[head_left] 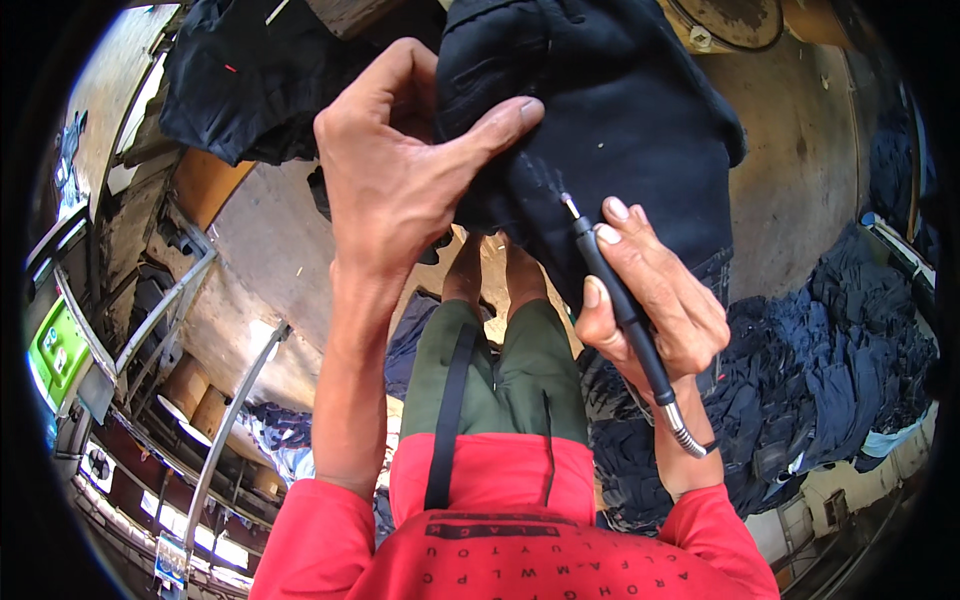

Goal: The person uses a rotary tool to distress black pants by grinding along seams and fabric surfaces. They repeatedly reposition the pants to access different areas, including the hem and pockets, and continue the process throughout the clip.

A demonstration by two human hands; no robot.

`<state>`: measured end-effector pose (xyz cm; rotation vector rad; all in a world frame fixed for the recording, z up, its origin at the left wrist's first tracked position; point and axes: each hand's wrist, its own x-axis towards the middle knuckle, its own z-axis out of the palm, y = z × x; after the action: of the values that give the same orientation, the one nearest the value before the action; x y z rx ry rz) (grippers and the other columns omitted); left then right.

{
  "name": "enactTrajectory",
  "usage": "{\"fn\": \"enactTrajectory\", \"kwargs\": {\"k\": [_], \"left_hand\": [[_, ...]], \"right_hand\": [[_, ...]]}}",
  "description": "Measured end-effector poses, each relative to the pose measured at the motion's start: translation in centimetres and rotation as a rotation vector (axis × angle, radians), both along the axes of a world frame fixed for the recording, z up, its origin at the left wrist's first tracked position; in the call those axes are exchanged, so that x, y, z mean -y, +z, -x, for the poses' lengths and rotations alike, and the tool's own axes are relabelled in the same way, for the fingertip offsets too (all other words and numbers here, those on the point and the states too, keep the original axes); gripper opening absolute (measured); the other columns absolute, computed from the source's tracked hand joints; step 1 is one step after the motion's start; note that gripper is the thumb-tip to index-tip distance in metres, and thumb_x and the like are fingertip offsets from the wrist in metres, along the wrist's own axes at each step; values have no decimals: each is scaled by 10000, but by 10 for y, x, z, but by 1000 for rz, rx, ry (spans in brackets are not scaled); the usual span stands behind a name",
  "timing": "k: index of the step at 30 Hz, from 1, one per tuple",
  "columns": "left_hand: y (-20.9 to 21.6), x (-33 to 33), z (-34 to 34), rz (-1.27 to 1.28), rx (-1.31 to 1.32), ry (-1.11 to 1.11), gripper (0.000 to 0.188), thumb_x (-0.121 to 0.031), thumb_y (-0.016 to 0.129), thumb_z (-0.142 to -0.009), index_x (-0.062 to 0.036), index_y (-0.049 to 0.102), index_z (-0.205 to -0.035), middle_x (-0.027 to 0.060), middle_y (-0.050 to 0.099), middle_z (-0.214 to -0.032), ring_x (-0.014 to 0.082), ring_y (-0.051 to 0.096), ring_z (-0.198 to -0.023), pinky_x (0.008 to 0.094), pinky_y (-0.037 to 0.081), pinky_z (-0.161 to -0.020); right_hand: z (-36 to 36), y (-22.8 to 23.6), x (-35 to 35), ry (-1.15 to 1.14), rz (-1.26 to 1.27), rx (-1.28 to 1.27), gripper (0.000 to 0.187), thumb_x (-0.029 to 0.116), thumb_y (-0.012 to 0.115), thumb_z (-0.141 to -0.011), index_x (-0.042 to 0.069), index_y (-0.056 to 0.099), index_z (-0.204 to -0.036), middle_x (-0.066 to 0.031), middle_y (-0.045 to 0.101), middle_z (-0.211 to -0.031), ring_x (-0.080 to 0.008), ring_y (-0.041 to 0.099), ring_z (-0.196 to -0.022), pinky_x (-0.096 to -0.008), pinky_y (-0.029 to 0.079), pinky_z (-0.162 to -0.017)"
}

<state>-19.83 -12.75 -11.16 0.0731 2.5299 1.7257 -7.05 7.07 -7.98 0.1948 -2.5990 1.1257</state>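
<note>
In my right hand [665,290] is a slim black rotary grinding pen [628,310], held much like a pencil, with a metal collar and cable at its back end. Its small tip meets, or nearly meets, a dark navy garment [630,130] spread in front of me. Pale scuff marks show on the cloth just above the tip. My left hand [410,160] grips the garment's left edge, thumb on top and the other fingers hidden behind the fabric.
Another dark garment [255,85] lies at the upper left. A large heap of dark clothes [790,380] covers the right side. Metal rails [235,420] and a green tray [60,350] stand at the left. A round wooden stool-like top [735,20] is at the upper right.
</note>
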Motion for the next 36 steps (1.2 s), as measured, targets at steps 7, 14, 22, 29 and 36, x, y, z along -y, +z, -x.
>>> {"fn": "enactTrajectory", "kwargs": {"k": [7, 14, 22, 29, 36], "left_hand": [[9, 0, 2, 135, 137, 2, 458, -241, 1041, -800, -32, 710, -1039, 40, 760, -970, 97, 698, -873, 247, 556, -781], [15, -37, 32, 545, -417, -75, 789, -516, 955, -794, -125, 662, -1415, 173, 581, -1438, 357, 544, -1353, 493, 410, -1158], [-7, -55, 77, 376, -519, -145, 469, -461, 962, -780, -82, 782, -987, 66, 725, -989, 289, 677, -1034, 423, 486, -1000], [-6, -57, 74, 328, -469, -101, 458, -426, 985, -762, -58, 788, -951, 93, 706, -959, 295, 675, -995, 428, 512, -953], [-7, -58, 74, 345, -485, -92, 436, -378, 992, -751, -48, 771, -931, 107, 694, -934, 300, 673, -975, 420, 521, -939]], "right_hand": [[-7, -10, -8, -9, 32, 7, 323, 25, 814, -839, -47, 809, -1154, -228, 821, -1068, -379, 821, -1094, -491, 672, -1001], [-30, -3, -30, -14, 144, 33, 289, 74, 772, -926, -66, 773, -1179, -248, 817, -1067, -432, 806, -1118, -559, 635, -1046], [-11, -11, -27, 72, 73, -14, 316, -2, 815, -812, -62, 807, -1123, -214, 817, -1063, -382, 816, -1109, -504, 652, -1042], [-3, -8, -26, 110, 5, 3, 292, -1, 814, -819, -56, 810, -1106, -189, 821, -1040, -373, 817, -1109, -501, 663, -1027], [-5, -10, -28, 106, 51, -3, 305, -2, 810, -821, -46, 809, -1122, -177, 817, -1019, -369, 817, -1114, -494, 667, -1021]]}}
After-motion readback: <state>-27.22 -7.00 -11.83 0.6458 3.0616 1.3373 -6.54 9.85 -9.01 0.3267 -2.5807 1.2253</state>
